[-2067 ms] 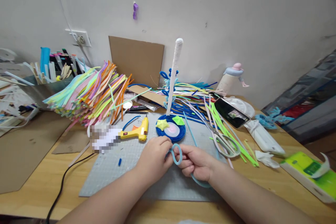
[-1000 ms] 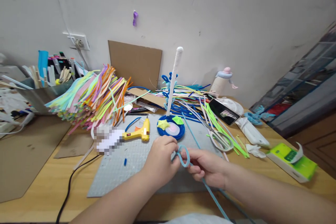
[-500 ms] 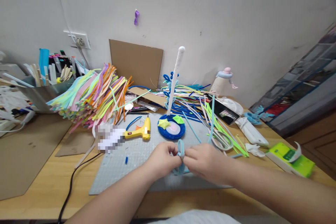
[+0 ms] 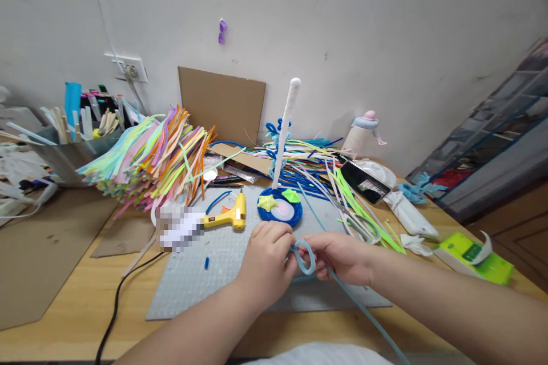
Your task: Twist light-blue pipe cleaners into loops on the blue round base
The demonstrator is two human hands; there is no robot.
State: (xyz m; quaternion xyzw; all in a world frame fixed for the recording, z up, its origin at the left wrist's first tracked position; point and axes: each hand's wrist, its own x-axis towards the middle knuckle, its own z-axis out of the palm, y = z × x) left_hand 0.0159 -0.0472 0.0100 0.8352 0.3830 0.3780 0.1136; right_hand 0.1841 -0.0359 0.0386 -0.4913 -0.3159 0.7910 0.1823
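Observation:
Between my hands is a light blue pipe cleaner (image 4: 305, 265) bent into a loop. My left hand (image 4: 269, 259) is closed on the left side of the loop, back of the hand toward me. My right hand (image 4: 338, 255) pinches at the loop's right side, and a long straight end runs under it toward the lower right. Just beyond stands a round blue base (image 4: 280, 220) bearing a yellow star (image 4: 268, 203), a green piece (image 4: 291, 196) and a white post (image 4: 286, 131) with blue curls beside it.
A yellow glue gun (image 4: 226, 218) lies left on the grey cutting mat (image 4: 192, 279). A large bundle of pipe cleaners (image 4: 149, 159) is behind it. Scissors (image 4: 362, 227), a phone (image 4: 366, 181) and a green tissue pack (image 4: 475, 256) lie to the right.
My left hand has rolled over, back upward. The loop has turned to face me, and the pipe cleaner's loose end has swung from standing upright to trailing at lower right.

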